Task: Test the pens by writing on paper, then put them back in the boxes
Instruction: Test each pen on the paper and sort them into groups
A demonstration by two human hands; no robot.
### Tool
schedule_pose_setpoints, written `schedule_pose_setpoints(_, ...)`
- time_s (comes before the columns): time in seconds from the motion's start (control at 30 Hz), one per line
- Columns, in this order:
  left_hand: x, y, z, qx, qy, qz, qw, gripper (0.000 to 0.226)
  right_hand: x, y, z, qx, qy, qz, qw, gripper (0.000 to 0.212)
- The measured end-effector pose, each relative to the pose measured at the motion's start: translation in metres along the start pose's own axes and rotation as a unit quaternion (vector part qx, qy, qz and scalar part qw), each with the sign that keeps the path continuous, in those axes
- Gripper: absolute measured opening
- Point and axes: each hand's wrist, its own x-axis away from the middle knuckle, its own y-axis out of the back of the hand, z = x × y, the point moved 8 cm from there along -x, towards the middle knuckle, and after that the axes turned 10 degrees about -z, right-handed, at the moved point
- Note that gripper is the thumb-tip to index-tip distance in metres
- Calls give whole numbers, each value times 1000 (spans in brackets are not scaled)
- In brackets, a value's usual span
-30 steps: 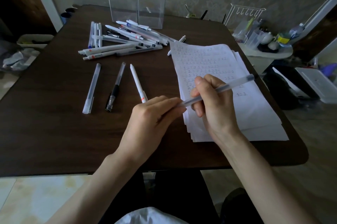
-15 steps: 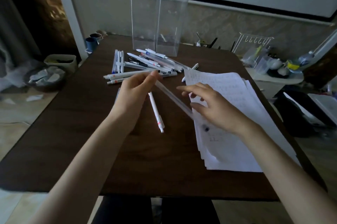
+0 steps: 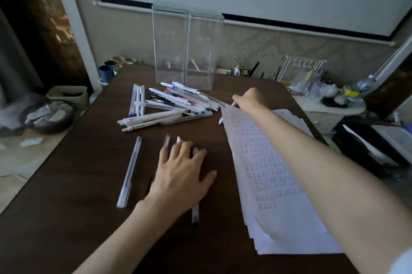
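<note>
Four pens in a row on the table (image 3: 66, 184), left of the paper (image 3: 267, 173); leftmost clear pen (image 3: 130, 171) lies alone, untouched; left hand (image 3: 180, 175) lies flat over the other three, fingers straight and spread, gripping nothing; capped pen (image 3: 195, 213) sticks out below the palm; two pen tips show past the fingertips. Pile (image 3: 169, 106) of mixed pens lies further back, just in front of two clear boxes (image 3: 187, 51) standing upright side by side. Right hand (image 3: 249, 100) is stretched forward to the paper's far left corner, at a white pen (image 3: 221, 120); fingers hidden behind the hand, so grip cannot be told.
</note>
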Motion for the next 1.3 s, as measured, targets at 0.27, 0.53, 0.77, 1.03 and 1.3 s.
schedule_pose_setpoints(0.27,-8,2,21,49,30,-51,997,43,-25,-29,2,18,-63,8,998,12)
schedule_pose_setpoints(0.53,-6,7,24,78,17,-78,994,41,-29,42,30,-489,0,-137,862,16)
schedule_pose_setpoints(0.77,-2,22,9,108,-22,-126,986,33,80,90,44,-255,269,-19,929,29)
schedule_pose_setpoints(1.03,48,22,-69,132,-154,-83,976,43,175,105,-31,-120,358,-23,926,32)
schedule_pose_setpoints(1.3,78,-5,-110,156,-166,-57,972,42,205,149,-98,-402,189,-133,886,22)
